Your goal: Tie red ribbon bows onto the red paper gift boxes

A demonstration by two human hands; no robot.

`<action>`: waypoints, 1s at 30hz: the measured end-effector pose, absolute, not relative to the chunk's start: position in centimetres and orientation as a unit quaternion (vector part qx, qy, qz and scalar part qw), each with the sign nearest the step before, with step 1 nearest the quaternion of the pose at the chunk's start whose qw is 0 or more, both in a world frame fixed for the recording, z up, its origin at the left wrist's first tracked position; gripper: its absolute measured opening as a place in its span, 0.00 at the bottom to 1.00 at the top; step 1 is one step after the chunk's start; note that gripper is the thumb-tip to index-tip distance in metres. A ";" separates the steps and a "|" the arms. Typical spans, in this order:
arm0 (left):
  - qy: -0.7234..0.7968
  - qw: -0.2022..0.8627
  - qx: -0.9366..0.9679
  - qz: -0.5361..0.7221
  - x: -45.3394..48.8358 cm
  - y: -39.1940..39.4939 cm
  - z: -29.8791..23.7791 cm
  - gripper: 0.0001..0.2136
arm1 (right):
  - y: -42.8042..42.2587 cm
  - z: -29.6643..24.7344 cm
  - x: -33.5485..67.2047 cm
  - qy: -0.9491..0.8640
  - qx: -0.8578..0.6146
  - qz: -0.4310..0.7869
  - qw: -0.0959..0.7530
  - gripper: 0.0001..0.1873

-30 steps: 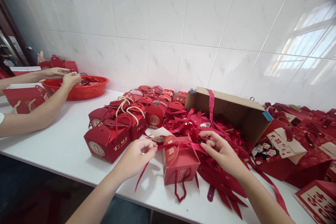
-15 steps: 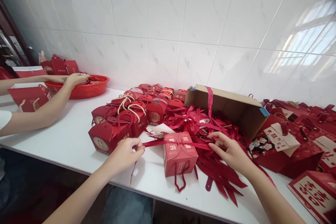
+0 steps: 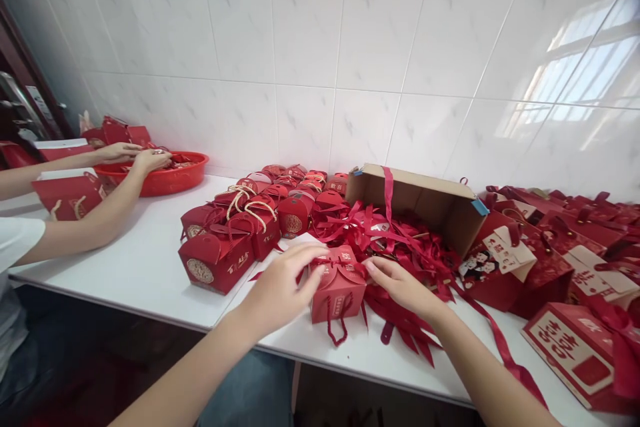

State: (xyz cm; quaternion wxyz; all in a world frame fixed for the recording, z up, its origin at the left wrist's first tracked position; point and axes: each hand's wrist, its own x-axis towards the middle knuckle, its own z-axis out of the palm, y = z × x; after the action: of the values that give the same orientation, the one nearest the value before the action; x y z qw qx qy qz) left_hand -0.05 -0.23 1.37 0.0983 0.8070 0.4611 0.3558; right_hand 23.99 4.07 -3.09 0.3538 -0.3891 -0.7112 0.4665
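Observation:
A small red gift box (image 3: 338, 300) with a cord handle hanging at its front stands on the white table before me. Across its top runs a dark red ribbon (image 3: 344, 265), crossing near the middle. My left hand (image 3: 293, 280) is at the box's left upper edge, thumb and fingers curled on the ribbon there. At the right upper edge my right hand (image 3: 395, 283) pinches the ribbon between thumb and fingertips. Loose red ribbons (image 3: 400, 320) lie just right of the box, partly under my right hand.
Finished-looking red boxes (image 3: 220, 260) stand in rows behind left. An open cardboard carton (image 3: 425, 193) spills ribbons at the back. Red gift bags (image 3: 530, 267) crowd the right, with another box (image 3: 575, 353) in front. Far left, another person's hands (image 3: 150, 160) reach into a red basin (image 3: 173, 180).
Both hands have come inward from the stretched-out ribbon ends to the box top. My view has shifted slightly. The other person's hands are still at the basin.

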 end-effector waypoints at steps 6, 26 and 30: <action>0.411 0.124 0.842 0.327 2.5 1.4 -1.3 0.18 | 4.3 -3.4 22.7 -0.695 -0.373 0.505 0.351 0.24; 0.374 0.301 0.782 0.397 1.2 1.5 -1.1 0.22 | 1.8 -1.5 19.8 -0.565 -0.266 0.570 0.535 0.13; 0.383 0.279 0.753 0.457 2.1 1.5 -0.6 0.14 | 2.4 -1.6 18.6 -0.573 -0.289 0.512 0.571 0.13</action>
State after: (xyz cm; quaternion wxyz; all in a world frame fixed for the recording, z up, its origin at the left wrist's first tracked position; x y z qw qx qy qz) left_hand 2.05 1.54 -0.57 0.2788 0.7529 0.3831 0.4569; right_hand 18.58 2.35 -1.62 0.5714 -0.2888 -0.5726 0.5122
